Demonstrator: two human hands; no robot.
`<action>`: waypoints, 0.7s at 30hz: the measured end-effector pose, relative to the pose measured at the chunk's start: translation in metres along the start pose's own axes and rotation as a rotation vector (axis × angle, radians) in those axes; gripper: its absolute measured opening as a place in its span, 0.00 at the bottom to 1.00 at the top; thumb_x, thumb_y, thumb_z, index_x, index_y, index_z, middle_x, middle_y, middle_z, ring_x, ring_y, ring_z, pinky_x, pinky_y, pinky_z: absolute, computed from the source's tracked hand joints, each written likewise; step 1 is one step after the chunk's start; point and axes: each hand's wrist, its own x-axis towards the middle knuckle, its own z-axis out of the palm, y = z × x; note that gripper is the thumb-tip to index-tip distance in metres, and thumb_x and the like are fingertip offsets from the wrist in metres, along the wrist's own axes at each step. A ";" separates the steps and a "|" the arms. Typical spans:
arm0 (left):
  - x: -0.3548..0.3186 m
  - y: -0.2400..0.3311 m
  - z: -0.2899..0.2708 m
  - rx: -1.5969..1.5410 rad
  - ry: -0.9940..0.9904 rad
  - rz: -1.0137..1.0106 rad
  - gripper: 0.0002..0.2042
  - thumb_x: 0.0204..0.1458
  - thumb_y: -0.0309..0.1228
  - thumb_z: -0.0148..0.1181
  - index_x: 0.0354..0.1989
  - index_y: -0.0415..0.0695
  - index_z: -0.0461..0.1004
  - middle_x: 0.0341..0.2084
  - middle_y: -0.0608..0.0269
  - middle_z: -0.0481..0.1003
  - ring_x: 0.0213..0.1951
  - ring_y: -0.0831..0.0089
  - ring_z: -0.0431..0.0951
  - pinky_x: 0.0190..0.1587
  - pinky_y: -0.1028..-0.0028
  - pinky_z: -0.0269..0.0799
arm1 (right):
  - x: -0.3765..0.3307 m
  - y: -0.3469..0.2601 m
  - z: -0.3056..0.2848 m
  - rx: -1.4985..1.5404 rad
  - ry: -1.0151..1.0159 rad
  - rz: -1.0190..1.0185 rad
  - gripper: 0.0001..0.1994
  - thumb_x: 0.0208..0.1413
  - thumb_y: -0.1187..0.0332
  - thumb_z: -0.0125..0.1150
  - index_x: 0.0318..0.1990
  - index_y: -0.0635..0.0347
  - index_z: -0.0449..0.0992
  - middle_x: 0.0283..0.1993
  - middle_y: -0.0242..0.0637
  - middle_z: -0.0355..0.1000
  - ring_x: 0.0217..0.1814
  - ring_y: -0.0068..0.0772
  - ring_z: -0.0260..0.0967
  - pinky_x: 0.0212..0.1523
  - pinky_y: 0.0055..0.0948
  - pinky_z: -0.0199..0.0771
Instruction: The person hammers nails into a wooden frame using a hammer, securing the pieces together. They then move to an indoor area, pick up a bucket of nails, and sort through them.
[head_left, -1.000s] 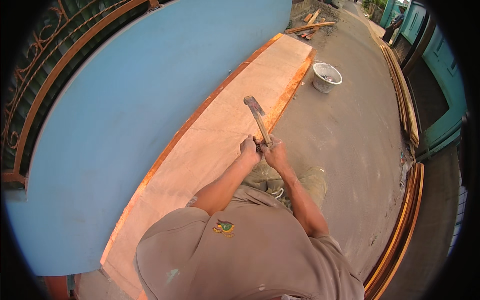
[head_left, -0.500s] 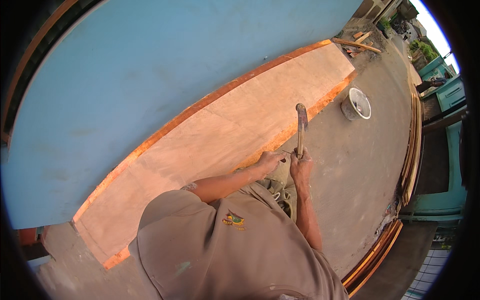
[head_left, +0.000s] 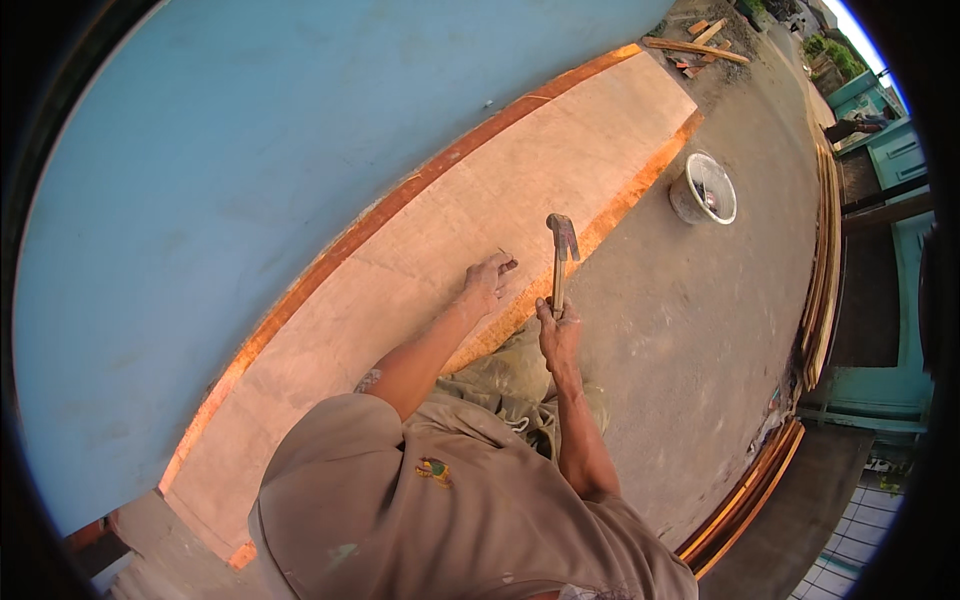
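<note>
My right hand [head_left: 559, 338] is wrapped round the wooden handle of a claw hammer [head_left: 563, 240], whose metal head points up and away from me. The hammer is held above the near edge of a long plywood panel [head_left: 420, 262], apart from its surface. Over the panel itself is my left hand [head_left: 485, 284], fingers pinched on a thin nail [head_left: 503, 252]. Only a short piece of that nail shows. Whether its tip touches the wood I cannot tell. Rough orange-brown timber runs along the panel's long edges.
A blue wall [head_left: 240, 180] rises along the panel's far side. On the grey concrete floor stands a whitish bucket [head_left: 702, 190] with something inside. Scrap wood [head_left: 700, 47] lies beyond the panel's far end. Long planks [head_left: 822, 270] are stacked at the right, with more planks [head_left: 742, 500] nearer.
My left hand has moved left and away from me, from beside the hammer to over the panel. The hammer in my right hand has shifted left. The view has turned slightly.
</note>
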 end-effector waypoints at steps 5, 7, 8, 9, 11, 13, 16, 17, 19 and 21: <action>0.093 0.072 -0.001 -0.210 0.069 0.108 0.04 0.53 0.31 0.58 0.34 0.48 0.71 0.33 0.69 0.75 0.12 0.83 0.52 0.13 0.80 0.46 | -0.006 0.001 -0.030 0.081 -0.048 0.215 0.12 0.57 0.63 0.62 0.35 0.65 0.73 0.21 0.28 0.64 0.22 0.21 0.58 0.22 0.28 0.60; 0.122 0.093 -0.014 -0.308 0.093 0.148 0.04 0.53 0.32 0.60 0.31 0.48 0.72 0.28 0.71 0.75 0.11 0.83 0.51 0.14 0.78 0.46 | -0.010 0.007 -0.029 0.033 -0.039 0.220 0.12 0.57 0.62 0.61 0.35 0.64 0.72 0.21 0.27 0.63 0.21 0.19 0.56 0.20 0.26 0.57; 0.128 0.101 -0.014 -0.356 0.092 0.160 0.04 0.54 0.33 0.59 0.31 0.49 0.72 0.27 0.72 0.75 0.11 0.82 0.51 0.14 0.78 0.46 | -0.013 0.010 -0.028 0.008 -0.024 0.229 0.12 0.57 0.62 0.61 0.35 0.63 0.72 0.21 0.26 0.62 0.20 0.18 0.56 0.20 0.25 0.56; 0.134 0.108 -0.014 -0.404 0.090 0.172 0.04 0.54 0.33 0.58 0.31 0.49 0.72 0.27 0.73 0.74 0.11 0.82 0.50 0.14 0.78 0.46 | -0.016 0.011 -0.027 0.030 -0.034 0.255 0.12 0.58 0.62 0.61 0.35 0.62 0.72 0.20 0.26 0.62 0.19 0.17 0.55 0.19 0.24 0.55; 0.141 0.117 -0.008 -0.494 0.106 0.162 0.04 0.56 0.34 0.57 0.31 0.50 0.72 0.27 0.75 0.73 0.11 0.82 0.50 0.14 0.78 0.46 | -0.020 0.006 -0.030 0.065 -0.032 0.308 0.12 0.58 0.61 0.60 0.36 0.61 0.71 0.20 0.25 0.60 0.18 0.15 0.54 0.17 0.22 0.53; 0.146 0.121 -0.005 -0.573 0.159 0.134 0.05 0.57 0.35 0.56 0.31 0.51 0.71 0.27 0.76 0.73 0.12 0.82 0.50 0.15 0.77 0.45 | -0.020 0.007 -0.028 0.117 -0.037 0.268 0.13 0.62 0.58 0.56 0.37 0.60 0.70 0.19 0.24 0.58 0.16 0.15 0.53 0.15 0.21 0.53; 0.153 0.121 -0.003 -0.649 0.214 0.146 0.06 0.58 0.37 0.54 0.31 0.52 0.71 0.20 0.77 0.67 0.12 0.81 0.50 0.15 0.77 0.45 | -0.014 -0.013 -0.025 0.126 -0.066 0.247 0.19 0.65 0.51 0.47 0.40 0.62 0.68 0.20 0.25 0.57 0.15 0.17 0.55 0.13 0.22 0.56; 0.155 0.122 -0.003 -0.664 0.221 0.141 0.06 0.58 0.37 0.54 0.30 0.52 0.71 0.18 0.77 0.66 0.11 0.81 0.49 0.15 0.77 0.45 | -0.008 -0.022 -0.022 0.131 -0.073 0.215 0.20 0.65 0.51 0.46 0.41 0.63 0.68 0.20 0.26 0.57 0.15 0.17 0.56 0.13 0.22 0.56; 0.158 0.124 -0.004 -0.694 0.235 0.127 0.07 0.58 0.38 0.54 0.29 0.52 0.71 0.16 0.78 0.64 0.11 0.80 0.48 0.15 0.76 0.45 | 0.005 -0.044 -0.014 0.142 -0.087 0.152 0.21 0.66 0.51 0.44 0.42 0.64 0.67 0.20 0.27 0.58 0.15 0.18 0.56 0.14 0.22 0.57; 0.159 0.123 -0.003 -0.676 0.225 0.098 0.08 0.57 0.39 0.54 0.27 0.53 0.71 0.15 0.77 0.64 0.10 0.80 0.47 0.15 0.76 0.44 | 0.023 -0.061 0.000 0.138 -0.078 0.080 0.22 0.66 0.51 0.42 0.44 0.66 0.67 0.18 0.27 0.58 0.14 0.19 0.57 0.14 0.22 0.56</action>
